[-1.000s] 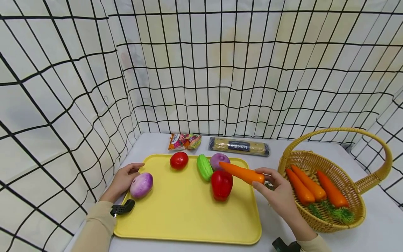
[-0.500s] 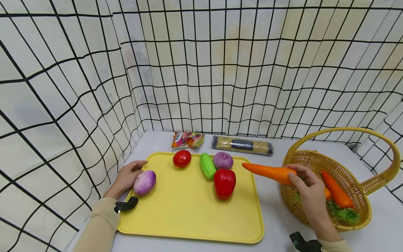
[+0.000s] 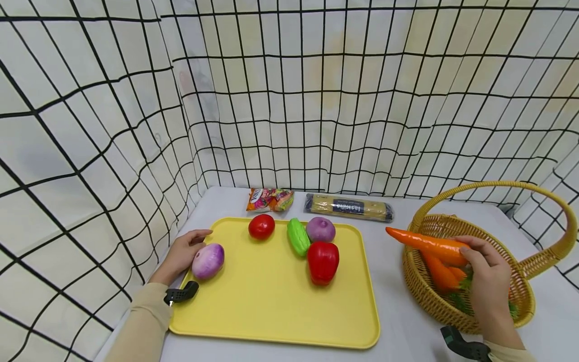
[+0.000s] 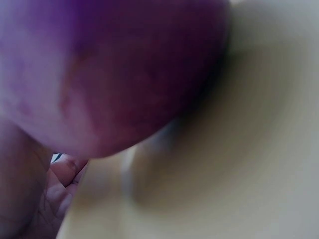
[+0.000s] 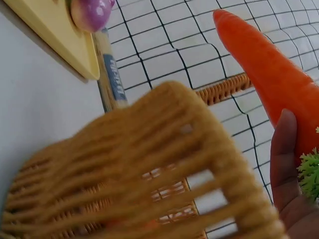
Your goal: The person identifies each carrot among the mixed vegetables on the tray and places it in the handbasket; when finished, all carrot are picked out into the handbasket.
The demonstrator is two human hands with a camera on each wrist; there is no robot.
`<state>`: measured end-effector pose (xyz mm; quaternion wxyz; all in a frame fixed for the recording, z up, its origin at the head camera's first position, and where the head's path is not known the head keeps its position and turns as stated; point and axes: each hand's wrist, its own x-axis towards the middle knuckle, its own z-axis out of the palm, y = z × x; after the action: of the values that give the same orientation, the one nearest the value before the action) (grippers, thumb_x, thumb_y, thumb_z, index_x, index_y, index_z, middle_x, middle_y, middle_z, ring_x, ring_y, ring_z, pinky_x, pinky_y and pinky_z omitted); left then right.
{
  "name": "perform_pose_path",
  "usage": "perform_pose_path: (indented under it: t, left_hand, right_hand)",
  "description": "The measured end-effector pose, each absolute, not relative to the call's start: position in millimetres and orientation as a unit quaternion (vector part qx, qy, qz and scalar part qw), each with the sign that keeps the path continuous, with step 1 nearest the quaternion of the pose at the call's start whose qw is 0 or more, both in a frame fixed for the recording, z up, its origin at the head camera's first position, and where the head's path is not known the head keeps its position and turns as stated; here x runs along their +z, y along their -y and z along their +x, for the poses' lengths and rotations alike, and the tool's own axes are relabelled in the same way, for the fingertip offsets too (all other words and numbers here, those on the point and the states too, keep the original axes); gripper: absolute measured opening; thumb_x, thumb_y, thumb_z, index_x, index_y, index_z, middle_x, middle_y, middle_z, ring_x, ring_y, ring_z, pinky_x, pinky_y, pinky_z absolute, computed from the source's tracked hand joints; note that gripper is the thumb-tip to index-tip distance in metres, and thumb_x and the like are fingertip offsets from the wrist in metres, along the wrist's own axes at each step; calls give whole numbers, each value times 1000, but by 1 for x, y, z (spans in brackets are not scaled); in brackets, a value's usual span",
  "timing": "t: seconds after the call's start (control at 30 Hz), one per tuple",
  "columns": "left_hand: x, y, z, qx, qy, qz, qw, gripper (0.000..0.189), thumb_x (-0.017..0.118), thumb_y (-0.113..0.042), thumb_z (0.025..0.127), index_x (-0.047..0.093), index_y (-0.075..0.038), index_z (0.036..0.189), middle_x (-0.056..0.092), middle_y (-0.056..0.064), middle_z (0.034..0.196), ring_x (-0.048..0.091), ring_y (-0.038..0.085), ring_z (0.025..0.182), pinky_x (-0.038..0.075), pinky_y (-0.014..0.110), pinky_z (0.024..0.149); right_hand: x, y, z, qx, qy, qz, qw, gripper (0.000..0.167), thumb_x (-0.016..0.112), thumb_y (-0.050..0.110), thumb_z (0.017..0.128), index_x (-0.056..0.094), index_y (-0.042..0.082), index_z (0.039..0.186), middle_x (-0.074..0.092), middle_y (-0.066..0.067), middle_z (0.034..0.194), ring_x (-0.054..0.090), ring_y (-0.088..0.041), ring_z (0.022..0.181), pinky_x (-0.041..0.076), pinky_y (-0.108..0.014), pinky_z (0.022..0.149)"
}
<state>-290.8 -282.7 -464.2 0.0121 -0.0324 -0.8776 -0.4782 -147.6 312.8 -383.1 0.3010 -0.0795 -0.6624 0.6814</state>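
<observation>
An orange toy carrot (image 3: 429,245) is pinched near its thick end by my right hand (image 3: 490,276), above the wicker basket (image 3: 418,296). The right wrist view shows a thumb (image 5: 285,149) against the carrot (image 5: 271,64) and green leaves (image 5: 311,174) beside it. Under the hand, other carrots (image 3: 441,274) lie in the basket, partly hidden. My left hand (image 3: 181,254) rests at the left rim of the yellow tray (image 3: 271,311), its fingertips near the rim. Close by sits a purple-and-white round vegetable (image 3: 208,261), which fills much of the left wrist view.
On the tray lie a tomato (image 3: 261,227), a green cucumber-like vegetable (image 3: 298,237), a purple onion (image 3: 320,230) and a red pepper (image 3: 323,263). Behind stand a candy bag (image 3: 270,200) and a pasta pack (image 3: 349,207). A black grid (image 3: 294,100) borders the table; the basket handle (image 3: 511,185) arches high.
My right hand has carried the carrot rightward from above the tray's right side to above the basket. The left hand stays at the tray's rim. The head view has shifted slightly.
</observation>
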Motion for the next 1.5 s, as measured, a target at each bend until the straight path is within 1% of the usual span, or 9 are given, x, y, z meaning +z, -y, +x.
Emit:
perform_pose_path:
  t: [0.33,0.6,0.77,0.93,1.03,1.17,1.23,1.4,1.5]
  left_hand:
    - [-464,283,-291,-471,881,-36,19,38,53,-6,96,56,-2,134,57,25,133,51,37,125,39,17,90]
    - [-463,282,-291,-478,878,-31,15,39,52,-5,97,55,-1,135,56,26,133,50,38,126,39,44,102]
    - [-462,281,-291,-477,878,-30,15,39,53,-5,97,56,-2,135,56,25,133,51,37,125,41,36,100]
    - [-462,282,-290,-479,877,-31,17,39,53,-5,96,56,-1,135,56,25,133,51,37,126,40,17,91]
    - [-462,282,-289,-482,875,-31,16,39,53,-5,96,56,-1,135,56,25,134,51,37,126,41,22,94]
    - [-461,282,-290,-482,875,-31,16,39,53,-5,96,55,-1,135,55,26,134,50,38,126,39,41,103]
    - [-461,282,-290,-484,875,-31,15,39,52,-5,97,55,-1,135,55,26,134,50,38,126,39,43,103]
    - [-461,282,-290,-483,875,-30,12,39,52,-5,97,55,-1,136,55,25,135,50,37,127,41,26,96]
    - [-461,282,-289,-482,876,-29,12,39,53,-5,97,55,-2,136,55,25,135,50,36,127,41,23,95]
  right_hand:
    - [-376,-338,-149,734,557,-147,360,19,53,3,96,70,-3,101,67,-6,101,57,-17,97,51,-13,75]
    - [-379,-351,-150,728,528,-176,401,21,52,5,96,70,-3,100,66,-5,100,57,-17,95,51,-14,71]
    - [-384,-357,-152,719,521,-201,412,21,51,6,95,70,-3,100,61,-5,102,54,-16,93,51,-14,65]
    - [-387,-358,-155,716,544,-217,381,17,57,6,95,71,1,102,62,-1,102,57,-11,89,51,-11,66]
    - [-386,-357,-155,705,575,-225,348,15,64,8,93,71,3,105,64,2,99,58,-8,84,51,-11,62]
    - [-389,-357,-155,691,633,-199,287,18,71,15,89,71,7,106,64,7,95,61,-4,75,53,-15,58]
    - [-392,-356,-154,683,657,-174,265,21,73,16,88,70,7,107,63,7,96,64,-3,72,54,-18,57]
    - [-396,-355,-155,661,687,-168,252,22,75,16,86,69,7,106,63,9,94,65,-2,69,54,-18,56]
    - [-395,-355,-155,637,702,-199,249,19,75,18,87,71,11,104,63,13,91,62,0,69,52,-16,54]
